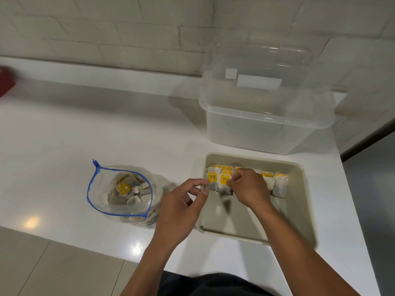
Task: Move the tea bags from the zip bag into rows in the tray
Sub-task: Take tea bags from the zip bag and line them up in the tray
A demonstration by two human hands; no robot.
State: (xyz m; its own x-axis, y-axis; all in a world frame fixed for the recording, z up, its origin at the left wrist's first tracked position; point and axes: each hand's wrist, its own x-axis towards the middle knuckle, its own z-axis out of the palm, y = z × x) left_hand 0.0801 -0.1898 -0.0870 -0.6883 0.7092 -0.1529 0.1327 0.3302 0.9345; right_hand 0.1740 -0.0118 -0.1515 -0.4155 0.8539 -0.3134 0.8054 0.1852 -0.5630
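Glossy white counter (85, 129), smooth, light glare spots near front edge. Beige plastic tray (303, 201), rectangular, rounded corners, shallow walls, long axis running toward the wall. Tea bags (280, 185) in tray: soft grey paper pouches, square yellow tags on top, standing on edge in rows across the tray's far end, tags up, row lines running left-right. Two rows visible at left side, front row incomplete. Near half of tray floor bare.

Right hand (249, 188) inside tray, fingers curled, pinching the yellow tag of a tea bag (225, 182) in the front row, second from left. Left hand (184, 201) at tray's left rim, fingers loosely curled, fingertips by the leftmost front tea bag (212, 179); contact or hold not resolvable, hand partly motion-blurred.

Zip bag (119, 191) on counter left of tray, well apart from it: clear thin plastic, crinkled, blue zip rim spread wide in an oval, mouth facing up toward camera. Loose jumble of tea bags inside, one yellow tag (124, 187) face up, strings tangled.

Clear storage box (267, 129) beyond tray, translucent rigid plastic, rounded rectangular, clear lid (265, 67) leaning upright behind it against white brick wall (106, 28). Red blurred object (6, 82) at far left edge, unidentifiable.
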